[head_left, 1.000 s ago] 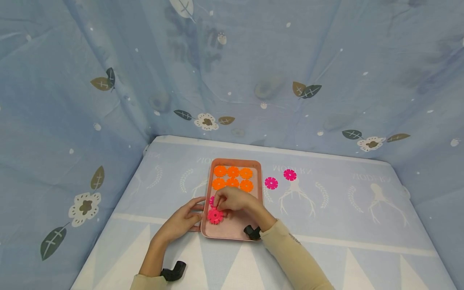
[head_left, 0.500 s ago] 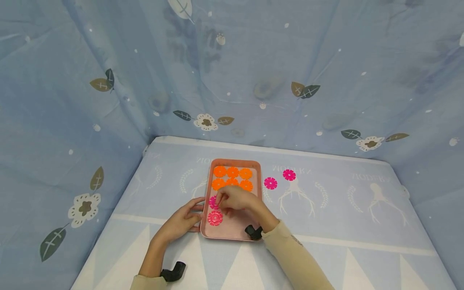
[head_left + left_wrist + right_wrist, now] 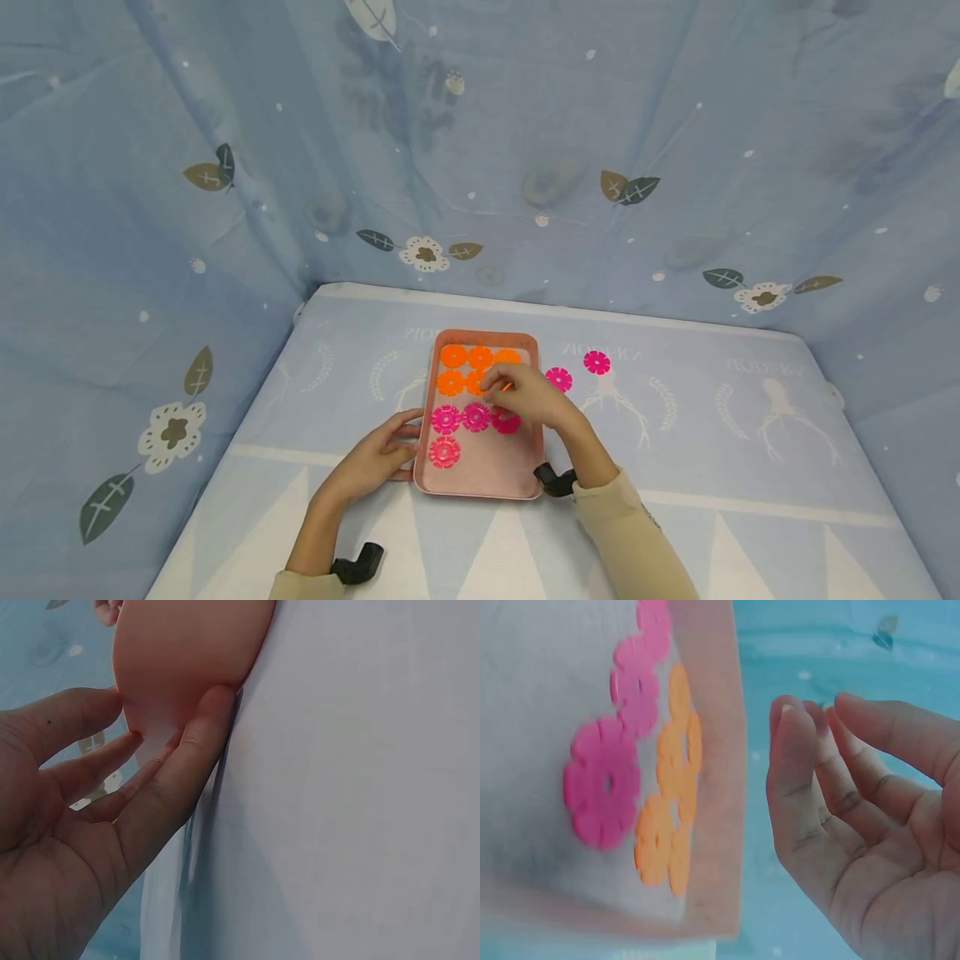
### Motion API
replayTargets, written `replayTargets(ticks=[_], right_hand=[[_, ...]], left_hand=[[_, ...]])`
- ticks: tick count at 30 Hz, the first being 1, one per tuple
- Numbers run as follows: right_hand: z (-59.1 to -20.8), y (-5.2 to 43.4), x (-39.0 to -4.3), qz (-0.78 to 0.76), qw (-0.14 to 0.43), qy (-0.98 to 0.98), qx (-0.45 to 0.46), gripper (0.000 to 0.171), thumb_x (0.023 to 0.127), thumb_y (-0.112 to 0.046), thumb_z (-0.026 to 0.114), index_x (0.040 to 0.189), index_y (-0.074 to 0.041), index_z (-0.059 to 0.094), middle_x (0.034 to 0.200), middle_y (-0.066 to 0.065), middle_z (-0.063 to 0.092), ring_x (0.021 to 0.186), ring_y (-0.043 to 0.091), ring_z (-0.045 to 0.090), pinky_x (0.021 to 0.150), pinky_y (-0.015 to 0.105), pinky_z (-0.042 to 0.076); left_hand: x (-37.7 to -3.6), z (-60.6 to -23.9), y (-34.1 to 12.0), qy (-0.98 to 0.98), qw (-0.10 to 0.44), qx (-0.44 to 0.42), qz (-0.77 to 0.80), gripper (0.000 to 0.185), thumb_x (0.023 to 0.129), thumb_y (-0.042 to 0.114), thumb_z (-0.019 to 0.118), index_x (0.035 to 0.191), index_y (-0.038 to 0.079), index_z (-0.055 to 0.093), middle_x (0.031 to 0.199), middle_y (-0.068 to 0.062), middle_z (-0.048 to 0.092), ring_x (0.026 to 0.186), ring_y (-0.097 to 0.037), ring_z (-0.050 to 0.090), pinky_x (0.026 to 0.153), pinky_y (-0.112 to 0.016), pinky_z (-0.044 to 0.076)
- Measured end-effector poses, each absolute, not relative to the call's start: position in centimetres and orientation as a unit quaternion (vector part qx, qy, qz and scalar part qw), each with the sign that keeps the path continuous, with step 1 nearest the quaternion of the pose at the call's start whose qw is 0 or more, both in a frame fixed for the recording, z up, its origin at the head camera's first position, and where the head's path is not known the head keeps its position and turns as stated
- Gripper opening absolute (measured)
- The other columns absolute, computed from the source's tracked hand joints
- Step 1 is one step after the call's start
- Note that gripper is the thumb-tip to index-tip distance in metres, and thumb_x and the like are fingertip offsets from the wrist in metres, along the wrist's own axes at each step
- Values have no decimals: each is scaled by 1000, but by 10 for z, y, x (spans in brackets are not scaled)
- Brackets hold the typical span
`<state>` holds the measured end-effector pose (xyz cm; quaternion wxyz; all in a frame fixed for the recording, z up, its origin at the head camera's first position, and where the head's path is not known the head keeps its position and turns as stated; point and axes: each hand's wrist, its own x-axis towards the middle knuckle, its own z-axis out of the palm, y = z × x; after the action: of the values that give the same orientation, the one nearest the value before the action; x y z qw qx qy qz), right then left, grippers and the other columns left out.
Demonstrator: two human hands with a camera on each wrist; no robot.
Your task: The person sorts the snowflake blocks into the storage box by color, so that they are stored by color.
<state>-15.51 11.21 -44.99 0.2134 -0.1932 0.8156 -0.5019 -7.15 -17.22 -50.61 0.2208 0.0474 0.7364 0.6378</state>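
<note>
My left hand (image 3: pixel 372 458) rests against the left side of a shallow pink tray (image 3: pixel 480 486). Its fairly straight fingers (image 3: pixel 187 750) touch the tray's outer wall in the left wrist view. Over the tray's right half hovers my right hand (image 3: pixel 527 393), fingers loosely bent and nothing between them in the right wrist view. Notched orange discs (image 3: pixel 453 356) lie in two rows at the tray's far end, some hidden by that hand. Below them runs a row of magenta discs (image 3: pixel 476 417), the rightmost partly covered. A lighter pink disc (image 3: pixel 444 452) lies nearer, at the left.
Two loose magenta discs (image 3: pixel 558 379) lie on the patterned tablecloth (image 3: pixel 712 433) right of the tray. A black wrist-worn piece (image 3: pixel 555 481) on the right arm overlaps the tray's near right corner. Blue patterned curtains (image 3: pixel 480 150) stand behind and at both sides.
My right hand has moved right and slightly away from the tray's left side, uncovering the magenta row. The lighter pink disc is out of its fingers. My left hand stays at the tray.
</note>
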Motion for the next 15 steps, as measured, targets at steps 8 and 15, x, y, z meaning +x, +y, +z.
replayTargets(ticks=[8, 15], right_hand=[[-444, 144, -153, -559, 192, 791, -157, 20, 97, -8, 65, 111, 7, 63, 98, 30, 63, 83, 46, 64, 77, 50, 59], [-449, 170, -153, -573, 167, 792, -125, 24, 98, -8, 65, 115, 9, 62, 100, 29, 64, 84, 39, 66, 74, 42, 60]], left_hand=[[-71, -506, -172, 740, 216, 44, 635, 55, 100, 5, 57, 152, 12, 40, 140, -21, 48, 112, -34, 63, 78, -42, 60], [-71, -506, -171, 741, 216, 44, 635, 54, 100, 5, 57, 152, 12, 41, 140, -21, 48, 112, -34, 63, 78, -42, 60]])
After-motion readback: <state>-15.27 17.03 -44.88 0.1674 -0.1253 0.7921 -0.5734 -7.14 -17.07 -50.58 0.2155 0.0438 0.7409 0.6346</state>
